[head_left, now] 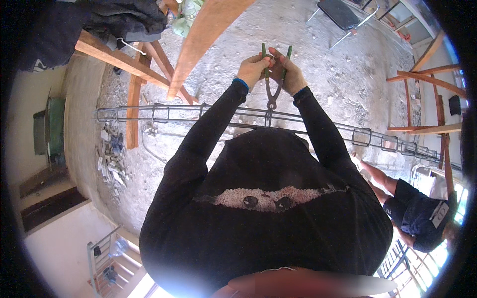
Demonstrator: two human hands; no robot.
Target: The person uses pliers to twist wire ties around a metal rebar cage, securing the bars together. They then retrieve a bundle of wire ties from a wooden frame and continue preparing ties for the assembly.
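A dark jacket (124, 20) hangs over a wooden trestle (130, 67) at upper left, off the dusty floor (343, 74). Below it, rubble (110, 154) lies heaped by the wall.

The rebar cage (164, 113) runs level across the view, so its ties sit within reach. The left hand (254, 68) is closed round one green handle of the pincers (272, 84); the right hand (290, 75) grips the other. The handles point up and away, and the head points down onto the cage's top bar, probably biting a wire tie, though that is too small to confirm.

At far right a second person (417, 211) crouches by the cage's end. No container shows clearly; a green bin-like thing (55, 126) stands at far left, contents hidden.
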